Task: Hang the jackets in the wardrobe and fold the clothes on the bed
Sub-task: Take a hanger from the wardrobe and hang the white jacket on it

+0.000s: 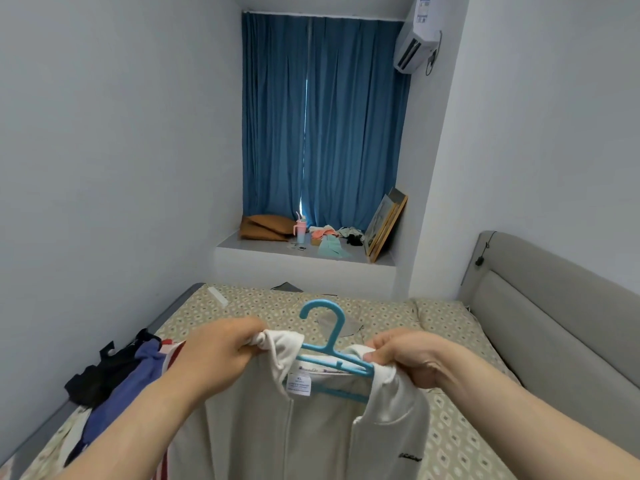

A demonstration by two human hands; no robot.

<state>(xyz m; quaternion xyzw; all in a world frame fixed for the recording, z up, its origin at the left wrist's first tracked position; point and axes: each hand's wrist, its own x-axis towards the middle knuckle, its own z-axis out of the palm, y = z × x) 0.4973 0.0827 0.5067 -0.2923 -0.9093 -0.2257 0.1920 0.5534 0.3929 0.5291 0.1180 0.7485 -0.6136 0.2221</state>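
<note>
Nearest the camera, the jacket (pixel 249 427), pale cream, is hanging from both hands in front of the bed (pixel 450 327), with its lower part running out of view at the bottom edge. Small dark lettering is showing on the chest panel to the right.

The left hand (pixel 221 344) is gripping a bunched fold of the collar, its fingers curled round the cloth. The right hand (pixel 401 355) is pinching the opposite side of the collar, where the cloth is covering the right end of the hanger (pixel 337 329).

The hanger, blue plastic, is sitting inside the neck of the jacket. Its hook is standing clear above the collar between the two hands. A white label (pixel 299 384) marked XL is showing just below the hanger's bar.

On the left side of the bed, a pile of clothes (pixel 114 382) in black, blue and red stripes is lying against the edge. A grey cloth (pixel 351 327) is lying flat on the patterned sheet beyond the hook. The grey headboard (pixel 554 306) is standing along the right.

Further off, a ledge (pixel 235 245) is carrying a brown cushion (pixel 266 226), a bottle (pixel 300 230), loose garments (pixel 329 239) and frames (pixel 386 225) leaning on the side wall. Behind these, a blue curtain (pixel 322 116) is hanging closed. An air conditioner (pixel 414 39) is sitting high on the right wall.
</note>
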